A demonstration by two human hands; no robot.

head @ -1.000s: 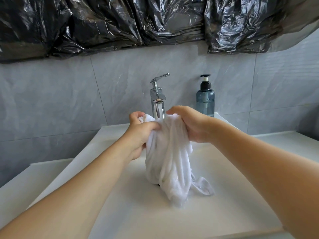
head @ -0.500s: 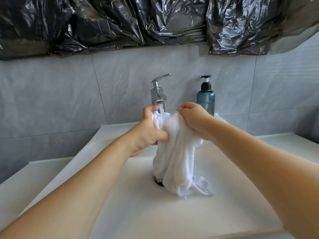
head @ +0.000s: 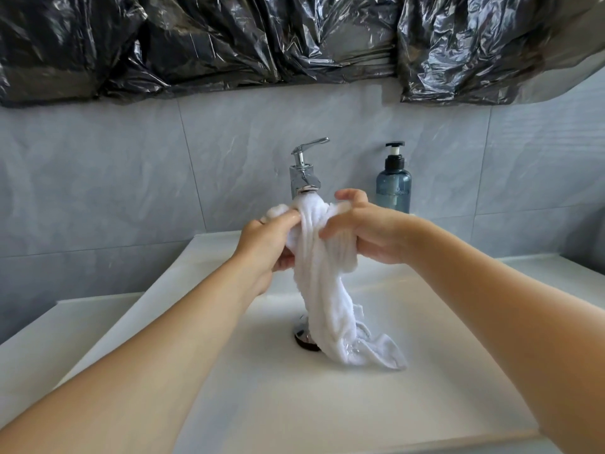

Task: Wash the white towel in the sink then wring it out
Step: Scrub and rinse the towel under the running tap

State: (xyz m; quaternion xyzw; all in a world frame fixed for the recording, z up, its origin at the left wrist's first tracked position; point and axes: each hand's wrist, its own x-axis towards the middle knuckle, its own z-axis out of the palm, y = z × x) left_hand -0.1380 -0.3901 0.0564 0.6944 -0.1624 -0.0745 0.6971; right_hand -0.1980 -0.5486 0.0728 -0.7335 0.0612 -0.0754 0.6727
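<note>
White towel: bunched into a rope and held up over the sink, its top gathered directly under the spout of the chrome faucet. Left hand: fingers curled round the upper left of the bundle, a lump of cloth poking out above the knuckles. Right hand: fingers and thumb clenched on the upper right of the same bundle, thumb hooked over the top, the two hands close together with a band of cloth showing between them. Long axis of the towel: near vertical, running from the spout down into the basin, bending toward the right at the bottom; the lower end lay on the basin floor with a loose corner pointing right. Drain: chrome ring, partly covered by the hanging cloth. Soap bottle: blue-grey with black pump, upright on the ledge right of the faucet, partly behind the right hand. Faucet lever: raised and angled right. Wall: grey tile. Black plastic sheeting: crumpled, hung across the wall above. Whether water ran onto the cloth could not be told.
</note>
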